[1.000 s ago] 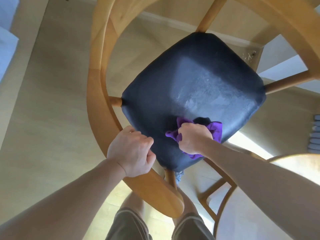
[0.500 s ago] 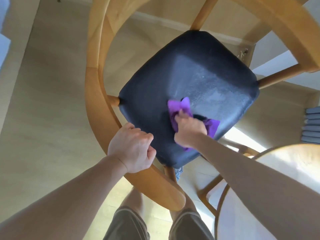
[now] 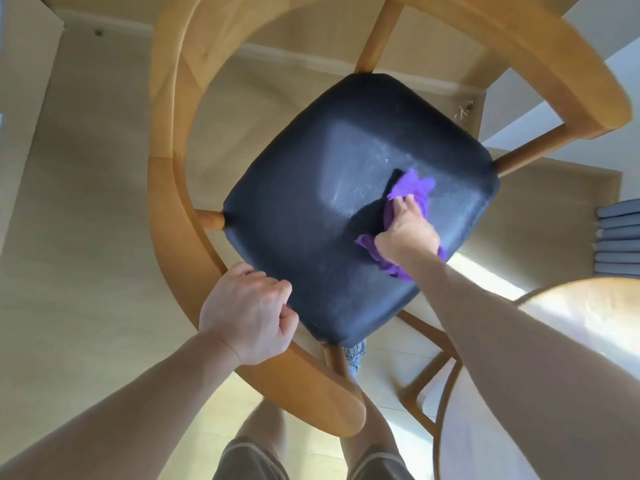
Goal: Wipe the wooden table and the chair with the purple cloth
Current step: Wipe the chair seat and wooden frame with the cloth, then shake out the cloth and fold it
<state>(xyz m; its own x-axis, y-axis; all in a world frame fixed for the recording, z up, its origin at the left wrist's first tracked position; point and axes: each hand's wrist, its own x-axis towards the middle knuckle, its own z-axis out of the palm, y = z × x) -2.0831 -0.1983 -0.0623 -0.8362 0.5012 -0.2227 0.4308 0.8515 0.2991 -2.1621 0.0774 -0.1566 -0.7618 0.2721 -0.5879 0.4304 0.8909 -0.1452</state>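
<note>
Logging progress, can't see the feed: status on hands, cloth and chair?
Left hand grips the chair's wooden armrest. Right hand presses the purple cloth flat on the black seat. Nothing in the way.

This looks like a home dining area. A curved-back light wooden chair with a dark padded seat point(image 3: 311, 209) stands on a pale wood-look floor point(image 3: 86, 220), a white skirting board point(image 3: 311, 60) runs beyond the fingers, and a round light wooden table point(image 3: 588, 313) sits just right of them, near stacked grey cushions point(image 3: 620, 237).
</note>
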